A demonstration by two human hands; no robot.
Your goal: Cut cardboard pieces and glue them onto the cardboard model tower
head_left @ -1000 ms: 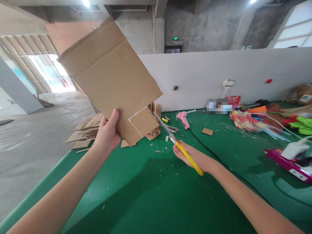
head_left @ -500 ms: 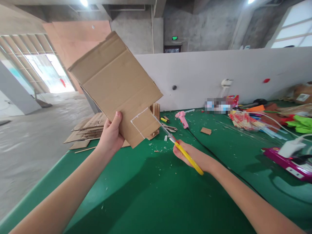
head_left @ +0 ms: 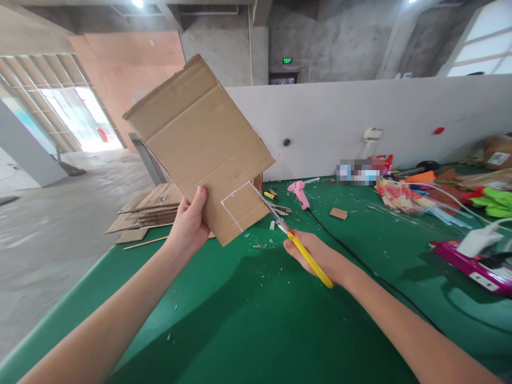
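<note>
The person holds a sheet of corrugated cardboard (head_left: pixel 200 144) up off the green table (head_left: pixel 248 320), tilted, one corner pointing down. Their left hand (head_left: pixel 190 224) grips its lower edge, thumb pressed flat on the near face and the other fingers hidden behind. A white line (head_left: pixel 234 200) marks off a small rectangle at the bottom corner of the sheet.

The right hand (head_left: pixel 316 256) is closed around the yellow handles of a pair of scissors (head_left: pixel 290 234). The blades reach up to the right edge of the cardboard, right where the white line meets it; whether they are already biting into the board I can't quite tell.

Beyond the scissors a pink glue gun (head_left: pixel 300 193) lies on the table, its black cord (head_left: pixel 360 261) trailing back past the right forearm, with a small cardboard offcut (head_left: pixel 338 213) just beside it. Flat cardboard pieces (head_left: pixel 148 210) are stacked at the table's far left corner. Bright craft supplies (head_left: pixel 440 197) clutter the right end, along the white partition (head_left: pixel 360 122).
</note>
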